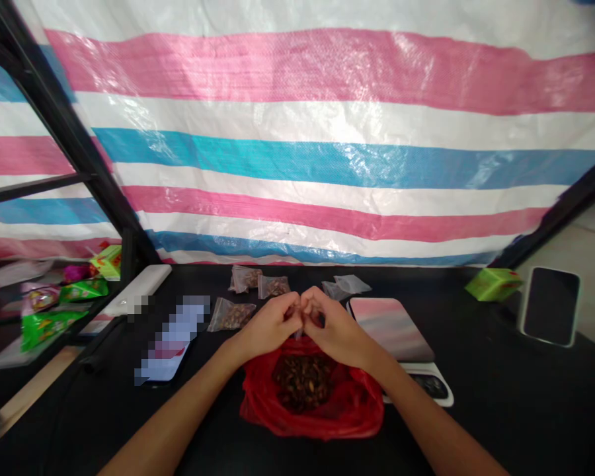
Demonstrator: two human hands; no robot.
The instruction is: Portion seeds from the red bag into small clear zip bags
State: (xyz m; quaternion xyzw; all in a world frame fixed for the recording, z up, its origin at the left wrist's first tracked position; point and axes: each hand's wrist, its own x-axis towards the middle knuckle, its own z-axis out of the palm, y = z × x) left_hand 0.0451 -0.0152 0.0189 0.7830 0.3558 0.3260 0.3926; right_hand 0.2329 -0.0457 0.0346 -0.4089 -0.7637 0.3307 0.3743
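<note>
Crumpled, translucent red bag (322, 423) gapes around small dark-brown pieces (305, 382).

Black surface, goods spread across it

The black surface (480, 357) carries an open red bag (322, 426) near the middle of its front part. Beyond the bag and to its left lie small filled packets (231, 315), some grouped toward the far edge, one nearer. Flat clear bags (352, 284) lie to the right of that group. A scale (441, 390) with a smooth pinkish top sits just right of the red bag. On the left lie a phone (173, 344), its screen lit, a black cable (93, 362) and a long white bar (149, 284). Far right, a green box (494, 284) sits beside a dark-screened device (550, 307).
</note>
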